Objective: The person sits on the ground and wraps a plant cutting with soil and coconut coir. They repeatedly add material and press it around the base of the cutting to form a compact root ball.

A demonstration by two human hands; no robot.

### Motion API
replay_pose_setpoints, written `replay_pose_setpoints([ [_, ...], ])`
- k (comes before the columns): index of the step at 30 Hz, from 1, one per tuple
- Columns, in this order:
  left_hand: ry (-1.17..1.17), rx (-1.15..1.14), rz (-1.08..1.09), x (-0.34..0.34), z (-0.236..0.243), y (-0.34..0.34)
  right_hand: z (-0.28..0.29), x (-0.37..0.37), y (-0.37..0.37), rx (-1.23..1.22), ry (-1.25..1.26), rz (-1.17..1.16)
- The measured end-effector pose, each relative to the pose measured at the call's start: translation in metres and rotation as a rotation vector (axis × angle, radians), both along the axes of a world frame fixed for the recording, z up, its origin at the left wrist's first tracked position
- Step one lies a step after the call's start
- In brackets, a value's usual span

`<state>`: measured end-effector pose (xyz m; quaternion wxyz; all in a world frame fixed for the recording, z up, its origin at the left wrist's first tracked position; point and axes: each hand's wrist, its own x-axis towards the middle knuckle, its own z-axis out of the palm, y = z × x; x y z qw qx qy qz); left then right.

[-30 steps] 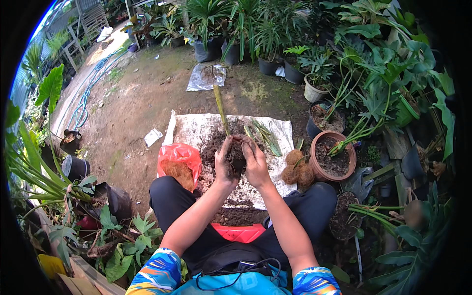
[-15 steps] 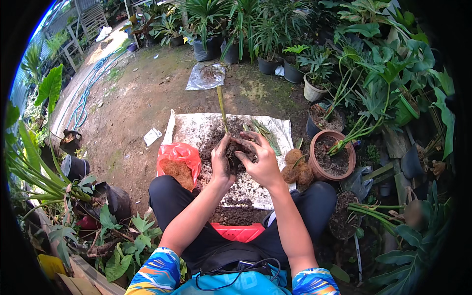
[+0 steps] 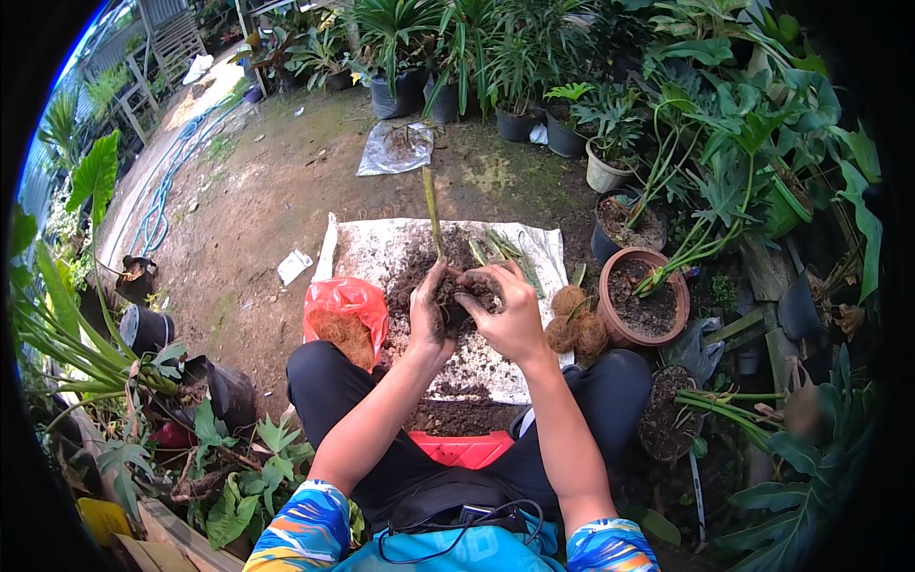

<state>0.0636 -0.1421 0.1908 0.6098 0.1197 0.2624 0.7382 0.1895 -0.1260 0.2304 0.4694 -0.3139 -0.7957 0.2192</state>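
Fibrous brown balls lie between a white sheet and a terracotta pot. Above the sheet, the left hand cups a soil clump, fingers bent around it, a green stem projecting beyond; the right hand arches its fingers, pinch indeterminable. A red bag contains fibre; a red tray, soil.

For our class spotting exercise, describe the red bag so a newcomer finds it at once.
Start at the white sheet. At its left edge, beyond the left knee, sits the red bag. Unlike the nearer red container, it is thin, crumpled and holds brown fibre.
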Motion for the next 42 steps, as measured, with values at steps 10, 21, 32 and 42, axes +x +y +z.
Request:
replay_pose_setpoints([
  [10,-0.011,-0.009,-0.058,-0.002,-0.004,0.000,0.001,-0.002,-0.003,-0.196,0.148,0.017],
  [21,0.036,-0.064,-0.080,-0.002,-0.002,-0.002,-0.015,0.013,0.027,-0.180,0.078,-0.588],
  [32,-0.265,0.063,-0.210,0.000,-0.003,-0.003,-0.025,-0.011,0.006,-0.134,0.092,0.088],
  [42,0.031,0.191,-0.073,0.001,-0.015,-0.006,-0.040,-0.034,-0.005,-0.176,0.425,0.084],
])
